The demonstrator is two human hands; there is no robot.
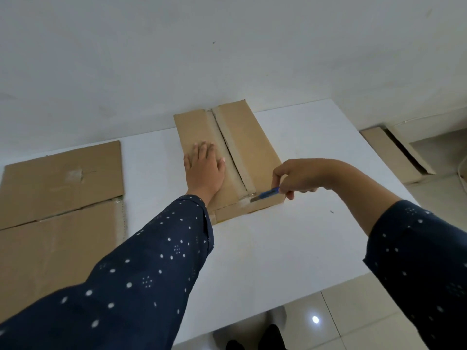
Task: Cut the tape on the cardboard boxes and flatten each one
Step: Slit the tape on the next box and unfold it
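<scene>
A closed brown cardboard box (255,145) stands in the middle of the white table (278,248), its top flaps split along a taped centre seam. My left hand (203,170) lies flat, fingers spread, on the left flap. My right hand (295,179) grips a blue utility knife (267,193) at the box's near right edge. Its blade tip touches the tape at the near end of the seam.
A large flattened cardboard box (60,198) lies on the table at the left. Another flattened box (396,154) rests on the tiled floor past the table's right edge. The wall runs just behind the box.
</scene>
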